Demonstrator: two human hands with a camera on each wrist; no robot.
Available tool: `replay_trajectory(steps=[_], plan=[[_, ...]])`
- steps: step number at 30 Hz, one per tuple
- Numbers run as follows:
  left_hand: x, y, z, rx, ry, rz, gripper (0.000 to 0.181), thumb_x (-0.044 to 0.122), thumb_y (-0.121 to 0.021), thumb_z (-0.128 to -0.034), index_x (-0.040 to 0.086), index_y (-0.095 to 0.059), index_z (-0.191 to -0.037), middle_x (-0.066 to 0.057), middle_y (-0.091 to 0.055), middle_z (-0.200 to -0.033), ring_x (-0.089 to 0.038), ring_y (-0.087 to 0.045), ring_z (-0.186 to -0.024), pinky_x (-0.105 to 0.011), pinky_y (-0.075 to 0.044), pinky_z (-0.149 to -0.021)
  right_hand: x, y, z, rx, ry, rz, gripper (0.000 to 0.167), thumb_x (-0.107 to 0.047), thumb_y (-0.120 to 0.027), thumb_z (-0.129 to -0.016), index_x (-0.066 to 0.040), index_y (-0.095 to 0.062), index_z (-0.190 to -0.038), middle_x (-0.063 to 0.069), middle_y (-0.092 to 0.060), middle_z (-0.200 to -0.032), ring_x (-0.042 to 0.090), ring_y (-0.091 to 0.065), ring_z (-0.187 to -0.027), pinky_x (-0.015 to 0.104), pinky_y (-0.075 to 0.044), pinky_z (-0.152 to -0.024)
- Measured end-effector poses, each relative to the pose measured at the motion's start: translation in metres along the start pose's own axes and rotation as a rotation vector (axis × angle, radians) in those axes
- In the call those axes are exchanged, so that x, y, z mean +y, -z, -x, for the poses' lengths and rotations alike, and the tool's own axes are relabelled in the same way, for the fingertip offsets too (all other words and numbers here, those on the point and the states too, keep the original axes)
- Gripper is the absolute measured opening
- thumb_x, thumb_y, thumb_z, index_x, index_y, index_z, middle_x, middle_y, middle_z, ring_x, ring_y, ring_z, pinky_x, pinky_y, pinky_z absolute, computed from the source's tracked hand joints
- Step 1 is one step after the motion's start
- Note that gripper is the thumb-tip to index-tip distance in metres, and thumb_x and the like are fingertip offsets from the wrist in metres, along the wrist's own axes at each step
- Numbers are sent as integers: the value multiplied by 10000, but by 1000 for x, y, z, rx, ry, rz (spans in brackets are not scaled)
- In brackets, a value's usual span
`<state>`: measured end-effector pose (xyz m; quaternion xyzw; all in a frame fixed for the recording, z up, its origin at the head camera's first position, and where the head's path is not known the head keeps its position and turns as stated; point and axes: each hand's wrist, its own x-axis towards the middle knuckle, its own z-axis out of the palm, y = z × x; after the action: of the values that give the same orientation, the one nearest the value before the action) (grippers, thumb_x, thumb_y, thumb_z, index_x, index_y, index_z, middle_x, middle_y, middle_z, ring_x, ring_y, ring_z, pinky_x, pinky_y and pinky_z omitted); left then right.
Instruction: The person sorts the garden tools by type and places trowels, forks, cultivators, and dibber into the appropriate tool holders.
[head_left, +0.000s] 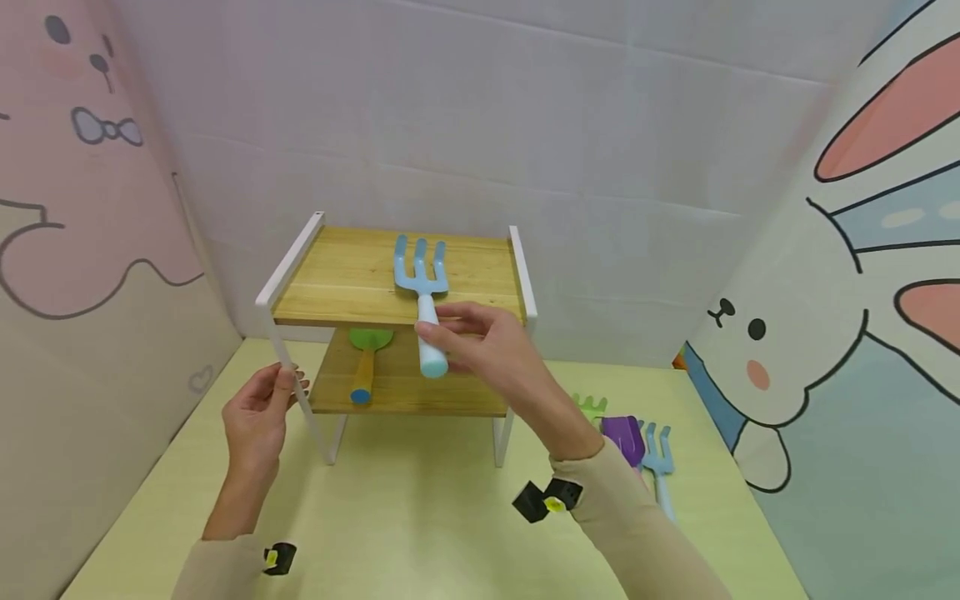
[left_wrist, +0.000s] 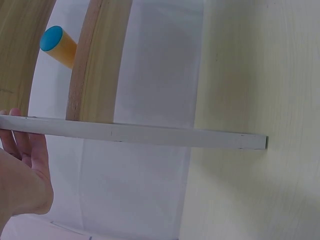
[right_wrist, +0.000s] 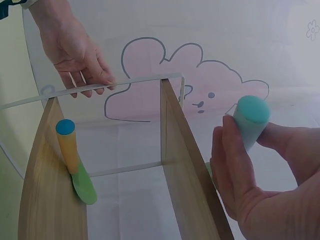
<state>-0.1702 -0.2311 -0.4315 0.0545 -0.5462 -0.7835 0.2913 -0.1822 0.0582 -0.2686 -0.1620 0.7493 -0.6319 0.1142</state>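
Note:
My right hand (head_left: 487, 346) pinches the pale handle of a blue toy garden fork (head_left: 426, 308) between thumb and fingers. Its three tines point away, over the top board of a two-tier wooden shelf (head_left: 345, 275) with a white frame. Whether the tines touch that board I cannot tell. My left hand (head_left: 258, 412) grips the shelf's left front leg, thumb in front and fingers behind, as the right wrist view also shows. On the lower board lies a toy shovel (head_left: 364, 367) with a green blade, orange handle and blue end cap.
Right of the shelf, partly behind my right forearm, a green rake (head_left: 591, 406), a purple scoop (head_left: 625, 439) and another blue fork (head_left: 658, 458) lie on the pale yellow table (head_left: 420, 517). A white cloth wall (head_left: 600, 208) stands behind the shelf, with cartoon-printed panels at both sides.

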Motion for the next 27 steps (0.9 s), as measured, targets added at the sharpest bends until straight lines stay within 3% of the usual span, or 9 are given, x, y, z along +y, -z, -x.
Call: replay_trajectory(steps=[15, 27], plan=[[2, 1, 0, 7, 4, -2, 125, 6, -654, -992, -90, -721, -1037, -33, -748, -850, -113, -733, -756, -222, -623, -780, -21, -5, -25, -50, -46, 5, 483, -327, -786, -936, -56, -643, -1310, 72, -726, -1160, 204, -723, -1027, 352, -615, -914], [1, -1, -1, 11, 20, 16, 110, 7, -651, -993, -65, -732, -1014, -33, -749, -843, -112, -735, -751, -222, -623, -777, -30, -14, -47, -34, -60, 47, 486, -316, -791, -933, -22, -645, -1291, 58, -740, -1103, 208, -745, -928, 330, -627, -872]])
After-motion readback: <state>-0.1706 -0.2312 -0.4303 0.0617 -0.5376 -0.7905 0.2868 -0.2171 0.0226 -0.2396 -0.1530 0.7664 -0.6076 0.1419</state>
